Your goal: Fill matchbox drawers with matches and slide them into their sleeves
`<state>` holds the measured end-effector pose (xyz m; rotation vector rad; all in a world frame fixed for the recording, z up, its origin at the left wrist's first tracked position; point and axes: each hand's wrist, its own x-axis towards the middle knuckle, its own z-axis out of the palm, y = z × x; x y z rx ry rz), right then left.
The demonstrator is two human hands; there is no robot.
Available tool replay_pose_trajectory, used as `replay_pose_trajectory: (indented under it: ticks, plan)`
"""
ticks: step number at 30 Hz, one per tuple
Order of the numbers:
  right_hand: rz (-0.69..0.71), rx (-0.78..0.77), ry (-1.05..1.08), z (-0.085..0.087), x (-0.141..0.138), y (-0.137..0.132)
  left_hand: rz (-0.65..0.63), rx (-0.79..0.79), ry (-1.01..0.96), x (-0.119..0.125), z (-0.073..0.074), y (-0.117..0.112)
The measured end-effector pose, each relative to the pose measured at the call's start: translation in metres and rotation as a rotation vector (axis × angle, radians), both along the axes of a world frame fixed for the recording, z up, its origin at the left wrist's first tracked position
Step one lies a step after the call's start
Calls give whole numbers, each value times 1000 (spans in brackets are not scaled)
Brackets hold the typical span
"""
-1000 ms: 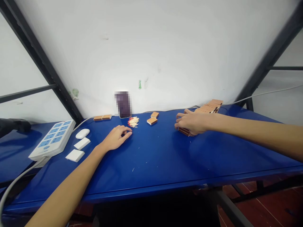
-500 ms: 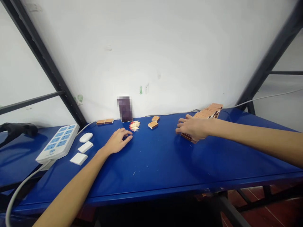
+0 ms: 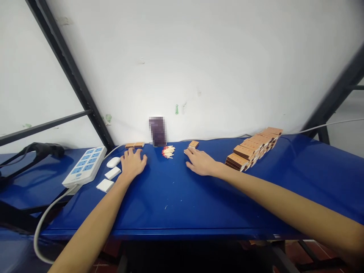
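Note:
My left hand (image 3: 132, 163) lies flat and open on the blue table (image 3: 176, 204), its fingertips just short of two small brown matchboxes (image 3: 134, 145) by the wall. My right hand (image 3: 200, 163) is stretched out and open, with its fingertips on a matchbox (image 3: 186, 151) that they mostly hide. Another single matchbox (image 3: 193, 144) sits just behind it. A small pile of red-tipped matches (image 3: 168, 151) lies between my hands. To the right, a long stepped stack of matchboxes (image 3: 251, 148) runs toward the wall.
A blurred dark phone (image 3: 157, 131) leans on the white wall. At the left are a white power strip (image 3: 85, 165) with its cable, a white mouse (image 3: 113, 162), two white blocks (image 3: 108, 179) and a black object (image 3: 42, 149). Black frame bars slant at both sides.
My right hand left the matchbox stack and moved left to the single matchboxes. My left hand slid left and forward toward the two boxes by the wall. The view shifted right.

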<state>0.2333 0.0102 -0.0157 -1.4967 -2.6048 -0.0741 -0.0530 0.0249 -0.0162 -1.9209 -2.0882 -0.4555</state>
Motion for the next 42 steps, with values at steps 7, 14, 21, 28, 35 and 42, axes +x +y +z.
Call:
replay_pose_trajectory:
  ticks: [7,14,21,28,35,42]
  plan:
    - [-51,128,73,-21,3,-7,178,-231,53,-14,20,-12]
    - [-79,194,191,-33,2,-4,-186,-199,33,-10,19,-13]
    - [-102,162,277,-36,2,0,-857,-131,-223,36,7,-25]
    - [95,312,285,-32,-3,-5,-712,35,-374,32,-4,-14]
    - [94,82,311,-31,-39,28,-584,82,-647,21,-11,-4]
    - [114,54,290,-27,-51,51,-570,27,-614,13,-15,1]
